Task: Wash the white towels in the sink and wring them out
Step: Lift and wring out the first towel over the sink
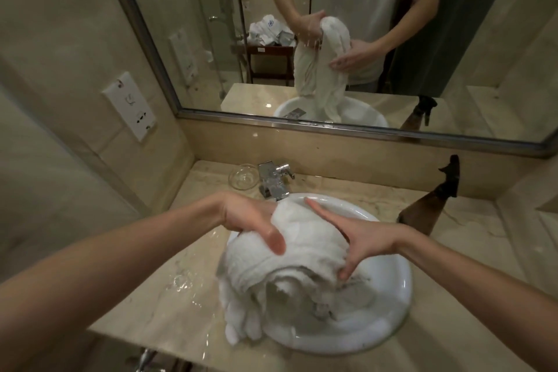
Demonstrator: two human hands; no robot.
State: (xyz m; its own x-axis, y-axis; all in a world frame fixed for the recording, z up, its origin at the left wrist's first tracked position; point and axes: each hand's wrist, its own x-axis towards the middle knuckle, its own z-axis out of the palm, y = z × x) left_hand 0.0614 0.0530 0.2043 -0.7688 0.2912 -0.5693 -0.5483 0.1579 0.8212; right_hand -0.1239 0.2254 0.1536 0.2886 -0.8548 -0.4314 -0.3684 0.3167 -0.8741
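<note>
A wet white towel (305,238) is bunched into a thick roll, lifted over the white round sink (395,287); its lower folds hang into the basin and over the sink's left rim. My left hand (247,214) grips the roll's upper left, thumb laid over the top and fingers hidden behind. My right hand (365,238) clasps the right side, the index finger stretched across the top and the thumb pressing in lower down. More white cloth lies in the basin under the roll. Water drips from the towel.
A chrome faucet (273,180) stands behind the sink, with a clear glass dish (243,180) to its left. A dark spray bottle (422,211) stands at the right. Water is splashed on the marble counter (181,284). The mirror (211,39) covers the back wall.
</note>
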